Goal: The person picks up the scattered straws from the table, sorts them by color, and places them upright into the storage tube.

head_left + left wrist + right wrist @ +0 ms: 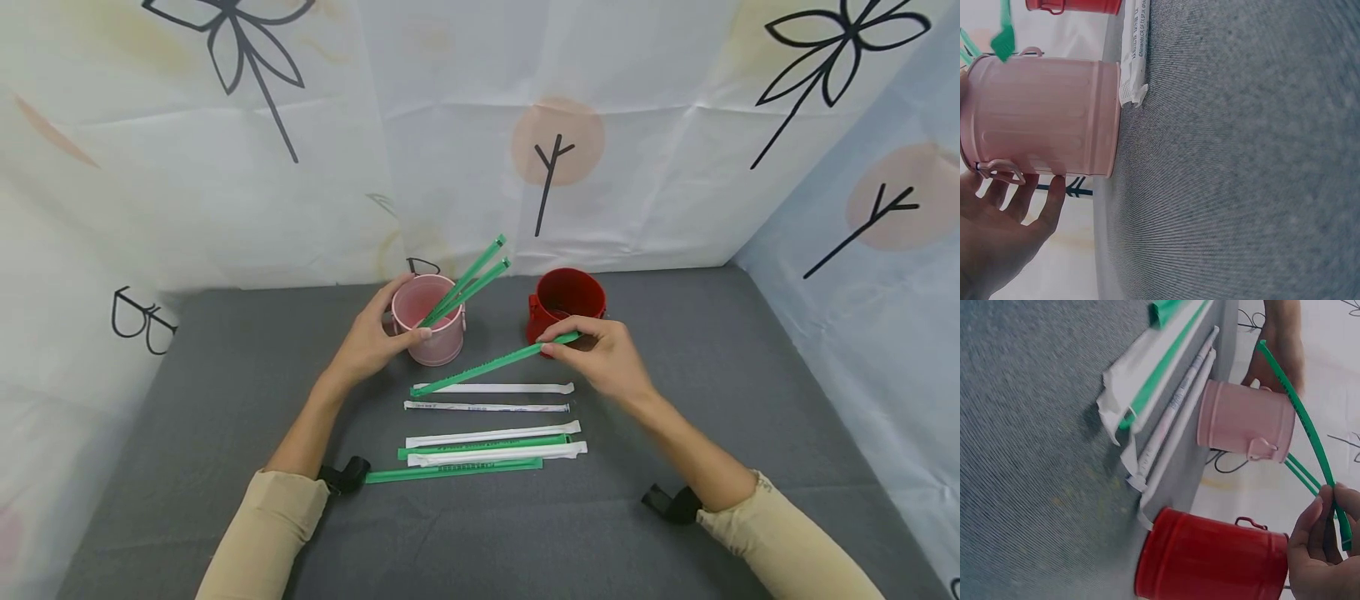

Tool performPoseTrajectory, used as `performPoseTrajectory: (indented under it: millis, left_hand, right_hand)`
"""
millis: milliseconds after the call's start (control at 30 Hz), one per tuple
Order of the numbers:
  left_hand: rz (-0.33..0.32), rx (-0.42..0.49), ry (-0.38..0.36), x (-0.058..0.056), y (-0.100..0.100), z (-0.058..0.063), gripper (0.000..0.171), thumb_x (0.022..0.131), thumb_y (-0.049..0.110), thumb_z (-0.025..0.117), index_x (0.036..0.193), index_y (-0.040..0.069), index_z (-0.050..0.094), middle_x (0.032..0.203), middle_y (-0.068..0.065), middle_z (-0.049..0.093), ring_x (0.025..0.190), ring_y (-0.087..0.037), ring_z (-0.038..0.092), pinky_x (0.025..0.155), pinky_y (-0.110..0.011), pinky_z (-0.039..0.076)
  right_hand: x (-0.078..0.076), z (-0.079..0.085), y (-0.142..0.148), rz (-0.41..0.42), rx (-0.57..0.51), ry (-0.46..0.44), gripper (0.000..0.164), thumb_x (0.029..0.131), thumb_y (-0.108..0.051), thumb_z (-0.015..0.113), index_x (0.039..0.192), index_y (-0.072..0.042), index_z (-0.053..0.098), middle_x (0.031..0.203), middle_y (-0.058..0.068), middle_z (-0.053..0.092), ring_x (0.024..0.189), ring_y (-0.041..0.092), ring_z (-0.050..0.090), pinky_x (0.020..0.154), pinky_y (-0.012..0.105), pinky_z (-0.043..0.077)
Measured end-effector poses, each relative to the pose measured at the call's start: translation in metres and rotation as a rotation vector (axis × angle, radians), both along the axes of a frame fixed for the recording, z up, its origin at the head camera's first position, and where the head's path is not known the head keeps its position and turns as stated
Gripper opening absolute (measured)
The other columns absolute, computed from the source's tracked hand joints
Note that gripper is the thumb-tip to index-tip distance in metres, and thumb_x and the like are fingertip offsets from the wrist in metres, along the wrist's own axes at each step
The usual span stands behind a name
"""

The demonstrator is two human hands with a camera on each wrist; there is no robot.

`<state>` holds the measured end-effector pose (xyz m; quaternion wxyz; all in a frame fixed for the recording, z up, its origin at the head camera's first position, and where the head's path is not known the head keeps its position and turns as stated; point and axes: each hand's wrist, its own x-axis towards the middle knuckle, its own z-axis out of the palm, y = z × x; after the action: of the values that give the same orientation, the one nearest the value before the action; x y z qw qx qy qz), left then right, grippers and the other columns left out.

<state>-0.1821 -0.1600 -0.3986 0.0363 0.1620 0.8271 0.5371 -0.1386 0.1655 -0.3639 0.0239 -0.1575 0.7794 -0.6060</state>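
Observation:
My left hand (367,337) holds the pink bucket (437,348) from its left side, thumb near the front rim and fingers round the far side. Two green-wrapped straws (480,262) lean up and right out of that bucket. Between the thumb and fingers of my right hand (606,360), one end of another green-wrapped straw (487,365) is pinched. It slants down to the left, above the row of straws, its free end in front of the pink bucket. Behind the right hand stands a red bucket (1210,556), partly covered by that hand in the head view.
Several paper-wrapped straws lie across the grey table (480,542): white ones (517,408) farther back, white and green ones (457,472) mixed nearer me. A patterned cloth (450,150) hangs behind and at the sides. Each wrist wears a black camera (347,475).

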Motion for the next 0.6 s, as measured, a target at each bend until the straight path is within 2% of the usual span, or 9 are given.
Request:
performPoseTrajectory:
  millis: [367,600]
  left_hand:
    - [-0.005,0.02,0.005,-0.002,-0.001,-0.003,0.083,0.086,0.007,0.075,0.154,0.002,0.029,0.143,-0.025,0.045,0.121,-0.045,0.053,0.091,-0.053,0.049]
    - [0.0,0.02,0.004,-0.002,-0.001,-0.001,0.083,0.086,0.009,0.077,0.154,0.003,0.03,0.142,-0.026,0.046,0.12,-0.045,0.053,0.088,-0.046,0.05]
  right_hand:
    - [-0.01,0.02,0.004,-0.027,0.008,0.116,0.011,0.084,0.011,0.072,0.096,0.011,0.071,0.085,0.022,0.069,0.066,0.011,0.063,0.063,0.022,0.051]
    - [-0.031,0.014,0.012,-0.031,-0.043,0.176,0.013,0.084,0.01,0.072,0.097,0.01,0.071,0.086,0.018,0.071,0.069,0.011,0.069,0.07,0.023,0.056]
